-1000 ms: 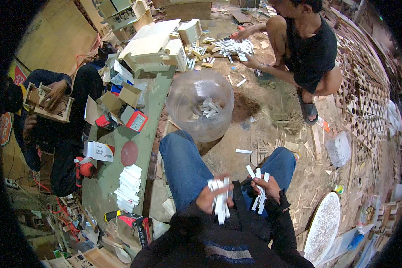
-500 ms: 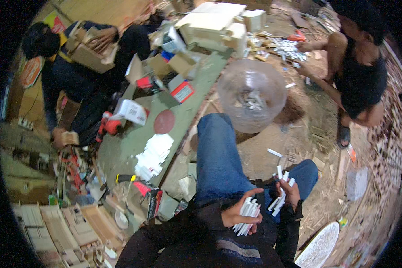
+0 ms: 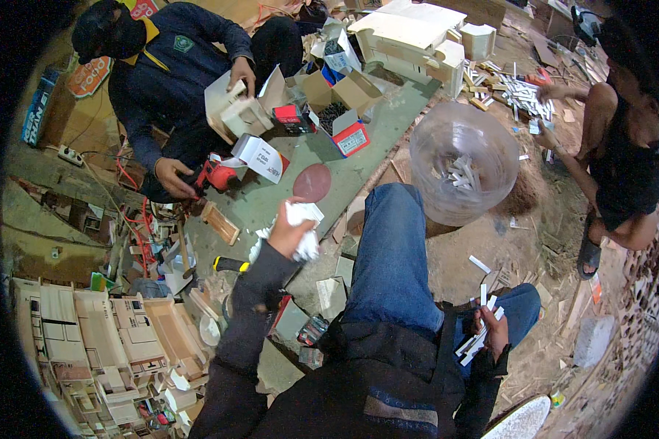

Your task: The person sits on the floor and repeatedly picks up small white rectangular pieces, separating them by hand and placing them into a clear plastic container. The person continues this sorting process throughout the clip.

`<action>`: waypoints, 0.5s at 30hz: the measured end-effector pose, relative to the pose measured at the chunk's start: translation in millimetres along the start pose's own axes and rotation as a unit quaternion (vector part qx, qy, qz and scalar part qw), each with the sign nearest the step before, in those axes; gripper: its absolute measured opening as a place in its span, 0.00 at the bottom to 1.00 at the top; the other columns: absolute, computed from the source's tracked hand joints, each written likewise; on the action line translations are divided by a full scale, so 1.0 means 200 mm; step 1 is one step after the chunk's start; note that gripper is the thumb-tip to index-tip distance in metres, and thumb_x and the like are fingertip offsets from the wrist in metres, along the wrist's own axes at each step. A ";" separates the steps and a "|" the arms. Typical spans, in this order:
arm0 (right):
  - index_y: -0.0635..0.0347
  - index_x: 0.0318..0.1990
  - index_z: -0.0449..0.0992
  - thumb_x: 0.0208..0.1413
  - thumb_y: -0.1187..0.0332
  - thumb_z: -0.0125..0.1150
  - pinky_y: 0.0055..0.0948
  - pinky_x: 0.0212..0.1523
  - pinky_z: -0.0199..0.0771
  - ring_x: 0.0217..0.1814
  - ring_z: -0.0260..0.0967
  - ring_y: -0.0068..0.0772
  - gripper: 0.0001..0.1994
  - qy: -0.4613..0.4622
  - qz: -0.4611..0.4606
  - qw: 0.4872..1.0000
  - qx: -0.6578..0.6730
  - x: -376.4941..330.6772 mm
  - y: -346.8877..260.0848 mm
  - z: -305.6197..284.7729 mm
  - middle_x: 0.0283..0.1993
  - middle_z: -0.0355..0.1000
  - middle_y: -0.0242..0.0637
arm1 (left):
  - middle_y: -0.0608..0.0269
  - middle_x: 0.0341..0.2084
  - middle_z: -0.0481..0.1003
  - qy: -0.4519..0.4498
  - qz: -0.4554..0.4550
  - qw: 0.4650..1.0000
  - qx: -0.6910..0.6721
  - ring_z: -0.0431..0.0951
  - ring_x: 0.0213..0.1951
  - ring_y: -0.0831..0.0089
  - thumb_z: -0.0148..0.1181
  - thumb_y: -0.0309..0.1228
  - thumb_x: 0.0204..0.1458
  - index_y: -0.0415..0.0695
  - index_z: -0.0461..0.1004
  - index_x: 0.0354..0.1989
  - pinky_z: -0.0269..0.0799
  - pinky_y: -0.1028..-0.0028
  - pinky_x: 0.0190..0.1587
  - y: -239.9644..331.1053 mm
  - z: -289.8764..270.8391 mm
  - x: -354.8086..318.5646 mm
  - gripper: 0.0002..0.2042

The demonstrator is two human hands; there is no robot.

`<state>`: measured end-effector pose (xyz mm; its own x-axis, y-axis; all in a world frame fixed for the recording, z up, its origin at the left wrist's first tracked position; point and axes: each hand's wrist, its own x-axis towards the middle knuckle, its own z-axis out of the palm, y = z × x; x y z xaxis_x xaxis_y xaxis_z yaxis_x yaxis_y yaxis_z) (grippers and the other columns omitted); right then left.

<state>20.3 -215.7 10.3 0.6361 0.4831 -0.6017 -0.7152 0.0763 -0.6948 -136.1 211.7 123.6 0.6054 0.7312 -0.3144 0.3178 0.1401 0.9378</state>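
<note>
Hands first: the person's left hand is stretched out over the green board, fingers curled around a stack of white pieces that it lifts above the board's near edge. The right hand rests near the right knee, closed around a fan of white sticks; about six or seven stand out of the fist, though the exact count is hard to make out because they overlap. One loose white stick lies on the dirt floor just above that hand.

Between the two hands runs the person's left leg in blue jeans. Past the knee stands one clear plastic bowl with a small heap of white sticks inside, too jumbled to count.

On the green board lie one dark red disc, near the lifted stack, and two open cardboard boxes farther off.

Two other people sit nearby. One in a dark blue jacket, at the far left side of the board, holds a small pale wooden piece in one hand and a red power tool in the other. The other, at the right, reaches toward a scatter of white sticks on the floor; that person's head is cut off by the dark rim.

Pale wooden model parts are stacked at the lower left, partly lost in shadow.
</note>
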 end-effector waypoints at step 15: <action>0.68 0.41 0.70 0.55 0.66 0.53 0.22 0.16 0.65 0.17 0.63 0.23 0.12 -0.020 0.008 0.998 -0.052 0.01 -0.01 0.01 0.22 0.67 0.33 | 0.40 0.41 0.72 0.179 -0.134 0.755 0.616 0.72 0.47 0.52 0.55 0.50 0.41 0.36 0.70 0.46 0.67 0.60 0.50 -0.17 -0.22 0.40 0.30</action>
<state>22.4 -214.0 11.0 0.6119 0.5180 -0.5977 -0.6894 -0.0211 -0.7240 -130.2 294.8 72.1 0.2327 0.9515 -0.2011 0.9654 -0.2510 -0.0704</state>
